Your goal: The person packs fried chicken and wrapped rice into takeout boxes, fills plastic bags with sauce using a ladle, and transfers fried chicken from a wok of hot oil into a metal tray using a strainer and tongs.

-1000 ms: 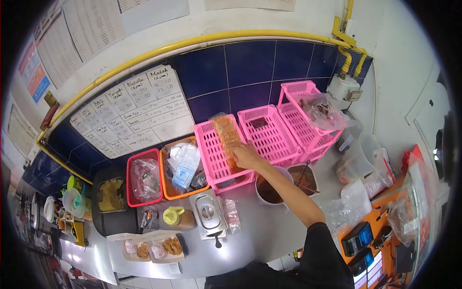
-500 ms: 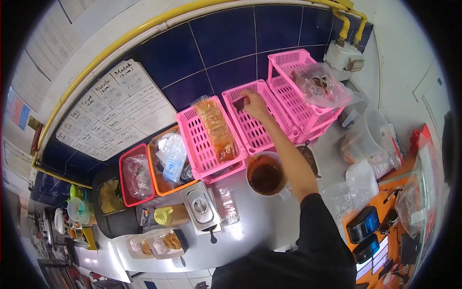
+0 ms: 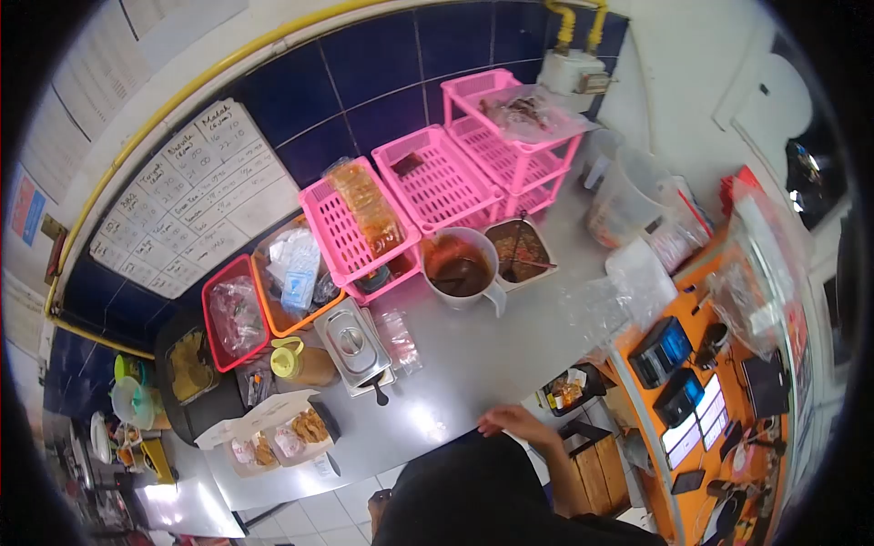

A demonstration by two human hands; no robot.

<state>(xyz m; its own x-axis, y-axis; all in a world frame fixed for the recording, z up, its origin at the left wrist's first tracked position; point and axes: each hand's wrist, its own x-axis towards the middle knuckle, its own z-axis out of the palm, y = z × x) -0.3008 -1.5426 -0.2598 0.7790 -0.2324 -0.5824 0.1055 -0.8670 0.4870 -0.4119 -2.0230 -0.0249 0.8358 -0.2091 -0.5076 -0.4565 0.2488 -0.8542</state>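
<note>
My right hand (image 3: pixel 514 422) is held above the front edge of the steel counter (image 3: pixel 473 369), fingers stretched out with nothing in them. Only a small part of my left hand (image 3: pixel 379 500) shows, low beside my dark clothing; its fingers are too unclear to read. A small dark red-brown packet (image 3: pixel 407 165) lies at the back of the middle pink basket (image 3: pixel 442 196). In front of that basket stands a jug (image 3: pixel 492 293) with dark brown sauce inside. Right of the jug, a metal pan (image 3: pixel 521 253) holds a chunky sauce and a utensil.
Orange packets (image 3: pixel 366 209) fill part of the left pink basket. Along the counter are a lidded steel container (image 3: pixel 350 342), a yellow-lidded bottle (image 3: pixel 300 362) and an open food box (image 3: pixel 273 439). A clear tub (image 3: pixel 628 205) stands right, near an orange desk (image 3: pixel 678 364) with devices.
My right hand has left the middle pink basket, where the dark packet now lies, and has come back to the counter's front edge. The camera view has shifted.
</note>
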